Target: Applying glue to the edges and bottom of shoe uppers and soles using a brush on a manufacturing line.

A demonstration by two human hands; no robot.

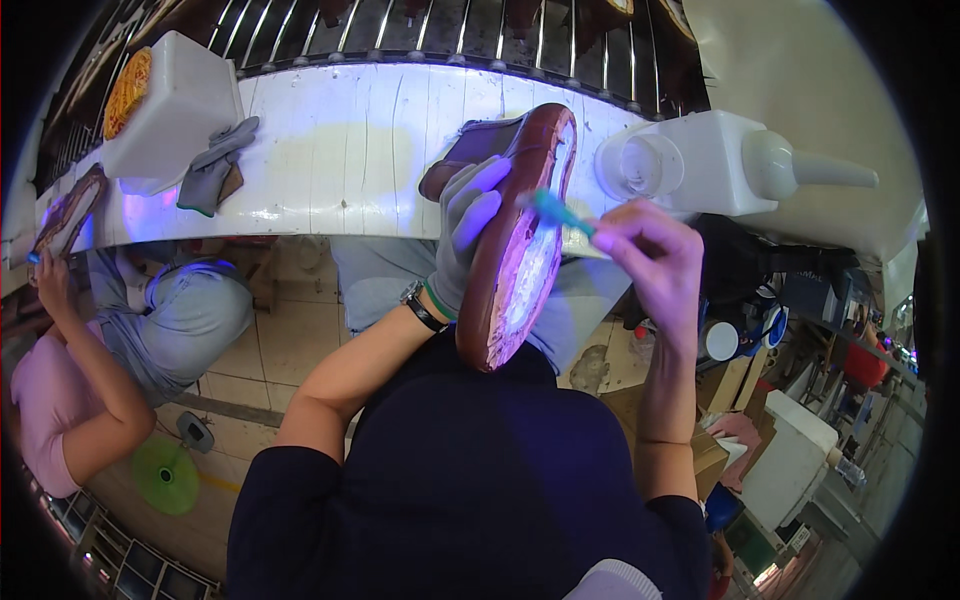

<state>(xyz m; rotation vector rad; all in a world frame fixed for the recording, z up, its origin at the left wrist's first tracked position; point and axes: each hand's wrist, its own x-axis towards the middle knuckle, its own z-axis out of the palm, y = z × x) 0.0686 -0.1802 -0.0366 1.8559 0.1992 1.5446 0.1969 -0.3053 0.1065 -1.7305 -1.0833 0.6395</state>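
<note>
While the gloved left hand [463, 235] grips a brown shoe [527, 265] over the table [330, 150] edge, the right hand [652, 245] pinches a teal brush [566, 213]. If that pinch slipped, bristles [531, 203] could stray onto the upper [487, 272].

The left hand [465, 225] is against the shoe's [490, 270] left side, the right hand [650, 255], with a brush [568, 215], to its right. On the table [330, 150], a glove [215, 168] lies left of the shoe, a jug [710, 150] right. Beyond it runs a rod rack [462, 35] (past the table).
</note>
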